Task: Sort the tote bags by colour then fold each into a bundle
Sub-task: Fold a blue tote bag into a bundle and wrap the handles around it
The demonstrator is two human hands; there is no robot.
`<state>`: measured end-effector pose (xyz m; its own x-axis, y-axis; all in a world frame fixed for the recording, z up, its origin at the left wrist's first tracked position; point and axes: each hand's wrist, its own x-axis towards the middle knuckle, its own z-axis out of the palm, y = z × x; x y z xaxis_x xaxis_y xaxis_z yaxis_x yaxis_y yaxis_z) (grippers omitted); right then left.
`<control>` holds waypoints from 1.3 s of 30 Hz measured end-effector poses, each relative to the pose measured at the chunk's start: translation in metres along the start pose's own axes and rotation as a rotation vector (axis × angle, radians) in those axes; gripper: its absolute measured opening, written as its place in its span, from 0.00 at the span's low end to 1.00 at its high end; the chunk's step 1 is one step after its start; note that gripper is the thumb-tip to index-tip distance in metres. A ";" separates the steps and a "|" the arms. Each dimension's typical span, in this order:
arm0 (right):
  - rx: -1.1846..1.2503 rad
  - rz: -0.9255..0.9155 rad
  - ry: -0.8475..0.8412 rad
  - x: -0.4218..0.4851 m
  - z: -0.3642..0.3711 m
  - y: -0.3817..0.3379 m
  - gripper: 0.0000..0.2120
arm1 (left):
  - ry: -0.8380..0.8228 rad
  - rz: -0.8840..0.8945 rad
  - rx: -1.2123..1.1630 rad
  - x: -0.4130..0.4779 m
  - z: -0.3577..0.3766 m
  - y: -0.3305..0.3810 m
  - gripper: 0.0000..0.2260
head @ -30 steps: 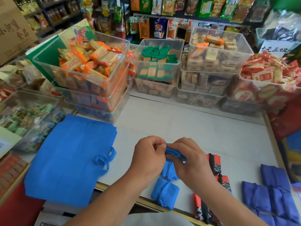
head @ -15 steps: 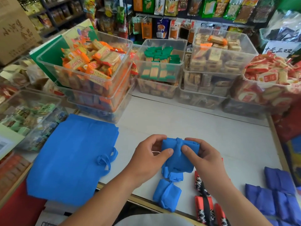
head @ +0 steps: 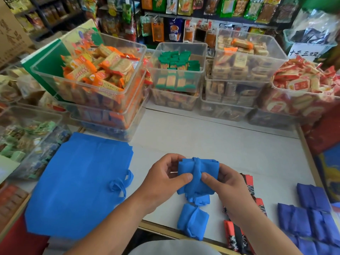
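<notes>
1. At the near centre of the white tabletop (head: 211,144), both thumbs met on the strap wrapped round a small bright-blue fabric tote bundle (head: 197,173), held just above the surface.
2. The left hand (head: 165,181) had its thumb pressed to the bundle's front and its fingers curled behind the left edge; the right hand (head: 226,184) mirrored it, closed round the right edge.
3. Judging by the strap already round the middle, this was the tail of the bundling step for one blue bag; the next move likely called for tucking the strap end snug, then setting the bundle with its fellows.
4. Those fellows lay at 6 o'clock: one finished bright-blue bundle (head: 192,220) near the table edge, another (head: 199,199) partly hidden under the held one.
5. At 9 o'clock a flat, unfolded bright-blue non-woven tote bag (head: 79,184) waited, handles toward the hands.
6. At 4 o'clock lay red-and-black patterned bundles (head: 233,234), and further right a group of darker navy bundles (head: 309,218), so colours looked sorted.
7. At 12 o'clock stood clear plastic bins: one (head: 88,85) at 11 o'clock heaped with orange-wrapped biscuits, a middle one (head: 176,78) holding green-topped packets, a stack (head: 244,70) of pale wrapped snacks, and at 2 o'clock a bin (head: 303,92) of red-wrapped ones.
</notes>
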<state>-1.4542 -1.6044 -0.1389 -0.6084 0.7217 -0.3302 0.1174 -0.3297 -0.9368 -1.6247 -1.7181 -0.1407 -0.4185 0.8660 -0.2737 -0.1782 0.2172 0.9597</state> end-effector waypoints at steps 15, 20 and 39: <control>0.070 0.072 0.000 0.015 0.062 -0.012 0.14 | -0.309 -0.354 -0.527 0.016 -0.060 0.007 0.20; 0.043 0.107 0.008 0.016 0.069 -0.005 0.14 | -0.335 -0.326 -0.490 0.020 -0.076 -0.003 0.17; 0.153 0.037 -0.076 0.031 0.033 -0.036 0.15 | -0.358 -0.277 -0.615 0.022 -0.033 0.003 0.22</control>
<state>-1.5031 -1.5900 -0.1113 -0.6643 0.6610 -0.3489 0.0235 -0.4481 -0.8937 -1.6641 -1.7132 -0.1455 0.0097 0.9322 -0.3617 -0.7422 0.2491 0.6221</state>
